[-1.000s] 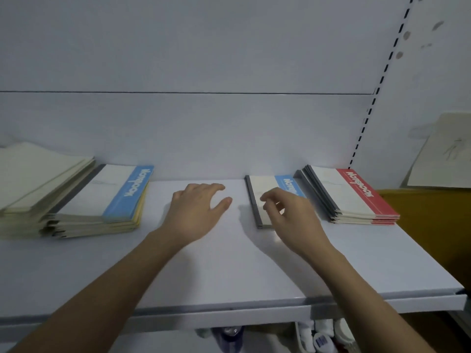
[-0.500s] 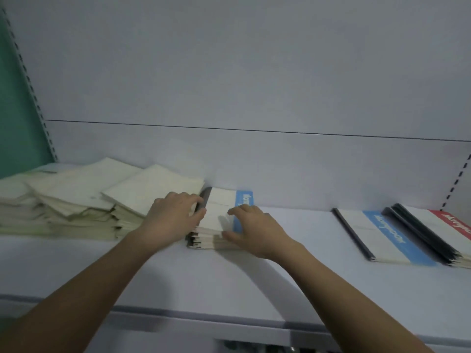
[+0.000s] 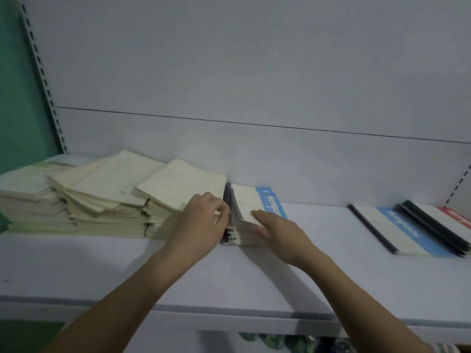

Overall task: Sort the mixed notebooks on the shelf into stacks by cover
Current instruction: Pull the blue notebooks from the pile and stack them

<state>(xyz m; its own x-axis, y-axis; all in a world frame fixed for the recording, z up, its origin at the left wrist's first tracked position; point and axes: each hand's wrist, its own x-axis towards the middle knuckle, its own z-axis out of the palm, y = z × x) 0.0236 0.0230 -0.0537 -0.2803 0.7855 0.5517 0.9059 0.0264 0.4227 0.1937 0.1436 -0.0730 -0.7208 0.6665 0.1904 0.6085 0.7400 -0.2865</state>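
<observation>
A stack of mixed notebooks (image 3: 248, 200) with a blue-striped cover on top stands mid-shelf. My left hand (image 3: 201, 222) pinches the dark spine edge of the top notebooks and lifts that side. My right hand (image 3: 276, 229) lies flat on the top cover, fingers spread, pressing its near corner. To the right a blue-striped notebook (image 3: 397, 230) lies flat, and a red-striped stack (image 3: 448, 222) overlaps its far side at the frame edge.
Messy piles of cream, cover-down notebooks (image 3: 107, 197) fill the left of the white shelf (image 3: 229, 284), touching the mixed stack. A green wall and slotted upright (image 3: 43, 80) bound the left. Bottles (image 3: 270, 343) show below the shelf's front edge.
The view swung left from the sorted stacks to the mixed stack. Both hands moved onto it, and the left hand has raised the spine side of the top notebooks.
</observation>
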